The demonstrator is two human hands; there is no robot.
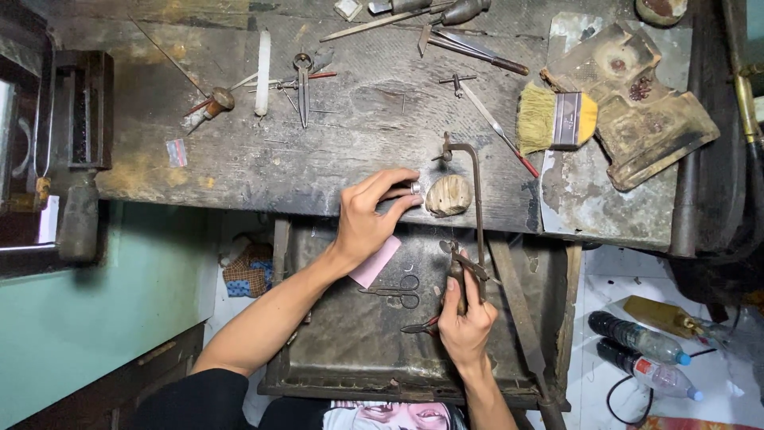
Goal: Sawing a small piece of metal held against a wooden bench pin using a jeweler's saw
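While our left hand (368, 216) pins a small silver ring (415, 188) at the front edge of the bench (318, 151), its fingers are closed around the ring, pressing it just left of the worn wooden peg (448, 195). We think the ring touches the peg, but it's too small to be sure. Right of that, the saw frame (476, 207) runs with its long axis roughly front to back: top end beside the peg, handle down toward us. Our right hand (466, 318) is clamped shut on that handle, over the metal tray (358, 334). So the ring lies up and to the left of the right-hand grip, and the left hand is by far the nearer one. Scissors (394, 291) and a pink paper (374, 263) lie in the tray between the hands.
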